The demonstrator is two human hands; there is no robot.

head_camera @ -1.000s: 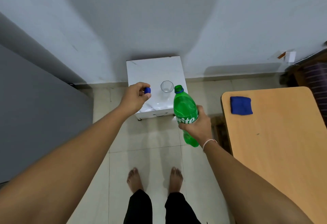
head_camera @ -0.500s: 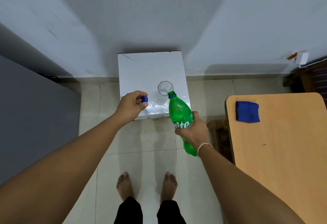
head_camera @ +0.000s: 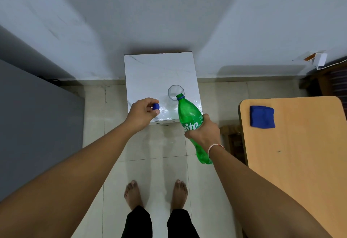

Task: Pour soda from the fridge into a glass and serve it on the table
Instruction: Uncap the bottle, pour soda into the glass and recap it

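Observation:
A green Sprite bottle (head_camera: 189, 114), uncapped, is tilted with its mouth at the near rim of a clear glass (head_camera: 174, 91). The glass stands upright on a small white marble-topped stand (head_camera: 150, 70) against the wall. My right hand (head_camera: 204, 132) grips the bottle around its label. My left hand (head_camera: 143, 112) hovers over the stand's front left edge and pinches the blue bottle cap (head_camera: 156, 106) between thumb and fingers. I cannot tell whether liquid is flowing.
A wooden table (head_camera: 300, 153) stands at the right with a folded blue cloth (head_camera: 262, 116) on its far corner. A grey fridge side (head_camera: 33, 125) fills the left. My bare feet stand on the tiled floor (head_camera: 154, 172) before the stand.
The view has moved closer to the stand. My right hand has tipped the bottle forward, bringing its mouth to the glass rim. My left hand keeps holding the cap.

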